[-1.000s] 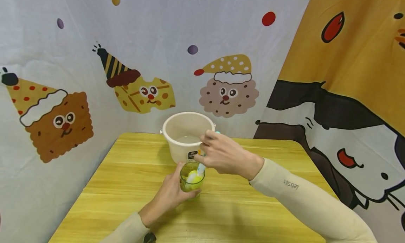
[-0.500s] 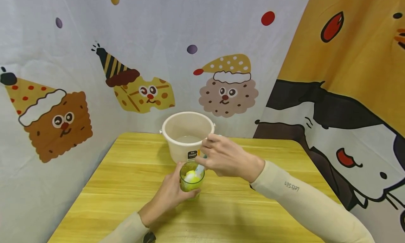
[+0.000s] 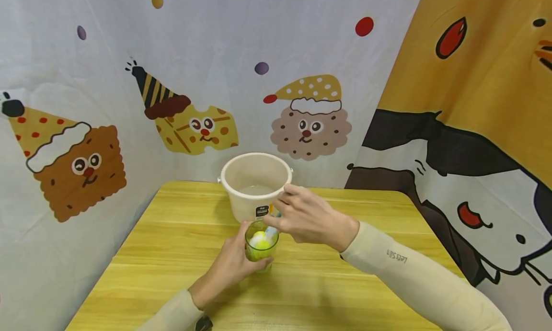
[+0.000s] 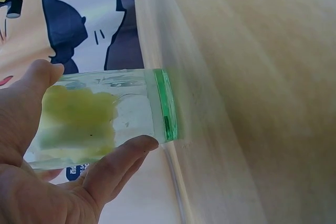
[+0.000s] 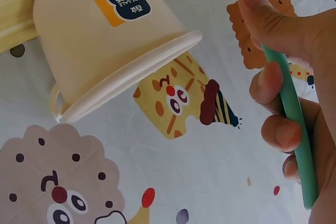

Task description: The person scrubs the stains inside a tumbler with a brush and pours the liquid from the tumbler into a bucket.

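Observation:
My left hand [image 3: 233,261] grips a greenish clear glass [image 4: 135,111] around its side, thumb and fingers on opposite walls. In the left wrist view the thick green base of the glass is close to the table. A yellow and white sponge head [image 4: 79,119] sits inside the glass. It belongs to a cup brush, whose green handle [image 5: 294,108] my right hand [image 3: 312,218] holds with curled fingers. The brush slants down through the mouth of the glass. Most of its handle is hidden behind my fingers in the head view.
A cream bucket [image 3: 239,201] with a dark label stands just behind the glass, and some liquid appears at its bottom. The wooden table [image 3: 172,254] reaches back to a cartoon-printed cloth [image 3: 207,43]. A small dark object [image 3: 203,323] lies beside my left sleeve.
My right hand has lowered slightly, and the brush has shifted a little inside the glass. The left hand and glass stay almost in place.

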Motion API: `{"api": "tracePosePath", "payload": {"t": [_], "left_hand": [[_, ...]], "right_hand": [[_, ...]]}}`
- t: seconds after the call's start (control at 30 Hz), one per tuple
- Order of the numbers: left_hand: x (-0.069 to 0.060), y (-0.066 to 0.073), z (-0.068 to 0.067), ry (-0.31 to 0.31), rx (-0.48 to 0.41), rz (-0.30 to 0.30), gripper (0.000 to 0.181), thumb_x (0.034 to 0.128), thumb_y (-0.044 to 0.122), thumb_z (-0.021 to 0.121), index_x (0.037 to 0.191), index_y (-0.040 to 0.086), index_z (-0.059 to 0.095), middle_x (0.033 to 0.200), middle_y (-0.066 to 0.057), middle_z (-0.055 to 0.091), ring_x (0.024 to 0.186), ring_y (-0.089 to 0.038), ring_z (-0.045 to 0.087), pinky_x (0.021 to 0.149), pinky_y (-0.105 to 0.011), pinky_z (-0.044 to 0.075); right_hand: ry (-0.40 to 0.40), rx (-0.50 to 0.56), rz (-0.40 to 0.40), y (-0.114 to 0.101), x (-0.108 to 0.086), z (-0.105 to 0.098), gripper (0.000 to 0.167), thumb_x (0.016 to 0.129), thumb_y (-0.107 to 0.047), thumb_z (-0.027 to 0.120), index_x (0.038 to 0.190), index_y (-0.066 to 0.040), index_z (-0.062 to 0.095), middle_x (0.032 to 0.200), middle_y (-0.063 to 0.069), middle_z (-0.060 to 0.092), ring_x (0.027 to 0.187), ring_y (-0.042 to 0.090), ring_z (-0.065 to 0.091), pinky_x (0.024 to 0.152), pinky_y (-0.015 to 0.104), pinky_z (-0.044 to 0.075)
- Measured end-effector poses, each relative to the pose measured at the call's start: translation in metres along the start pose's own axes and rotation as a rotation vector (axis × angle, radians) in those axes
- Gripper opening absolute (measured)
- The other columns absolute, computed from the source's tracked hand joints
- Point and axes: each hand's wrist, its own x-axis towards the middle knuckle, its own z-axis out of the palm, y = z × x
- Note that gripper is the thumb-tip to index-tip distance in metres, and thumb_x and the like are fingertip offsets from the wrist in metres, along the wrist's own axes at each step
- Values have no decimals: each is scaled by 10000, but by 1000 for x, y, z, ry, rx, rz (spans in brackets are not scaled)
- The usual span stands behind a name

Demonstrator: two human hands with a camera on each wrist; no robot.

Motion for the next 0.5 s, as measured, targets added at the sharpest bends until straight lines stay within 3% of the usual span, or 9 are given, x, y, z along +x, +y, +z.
{"api": "tracePosePath", "payload": {"t": [0.2,0.5], "left_hand": [[0,-1,1,-5,-15,2,941,850,313,1079,1585,197,504,1325,-92,828,1169,-234,830,963,-363,708],[0,-1,1,-2,-5,8,953,844,310,1084,1588,174,505,1322,-103,832,1155,-223,838,956,-333,705]], "right_hand": [[-25,-11,52,-4,4,-3,226,881,-173,846,1040,-333,839,880,4,837,863,189,766,857,313,536],[-76,6,118,-12,15,-8,167,866,-200,915,991,-297,861,939,-24,876,964,190,761,944,341,500]]}}
